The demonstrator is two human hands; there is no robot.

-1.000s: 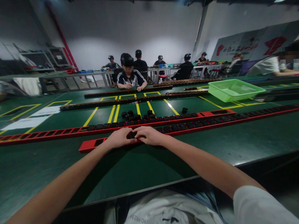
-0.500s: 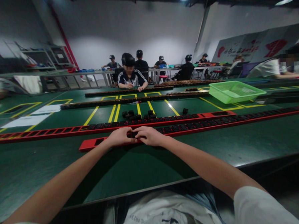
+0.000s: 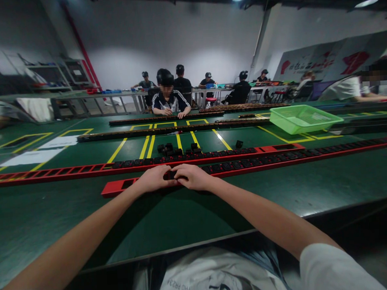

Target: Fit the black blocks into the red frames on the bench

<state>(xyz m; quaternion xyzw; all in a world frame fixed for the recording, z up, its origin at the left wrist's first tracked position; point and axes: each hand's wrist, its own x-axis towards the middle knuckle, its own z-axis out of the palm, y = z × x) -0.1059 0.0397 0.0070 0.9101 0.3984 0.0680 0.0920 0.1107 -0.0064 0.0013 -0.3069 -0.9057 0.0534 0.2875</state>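
Note:
Close to me lies a long red rail (image 3: 113, 189), its right part filled with a row of black socket modules (image 3: 243, 164). Both hands meet over its left part, around one black socket module (image 3: 169, 175). My left hand (image 3: 153, 178) curls its thumb and fingers about the module's left side. From the right, my right hand (image 3: 193, 177) pinches at the same module, fingertips nearly touching the left ones. The fingers hide much of the module, so how deep it sits in the rail cannot be seen. An open slot shows left of my left hand.
Behind lies a second red rail (image 3: 84, 170), partly filled. Loose black modules (image 3: 169, 150) and a single one (image 3: 239, 144) sit beyond it. Farther off are dark rails (image 3: 167, 130), a green basket (image 3: 305, 119) and paper sheets (image 3: 32, 157). A co-worker (image 3: 171, 100) sits opposite.
Both hands stay at the same module with only a slight shift of the fingers. The whole view has drifted a little; the rails and loose modules look unmoved.

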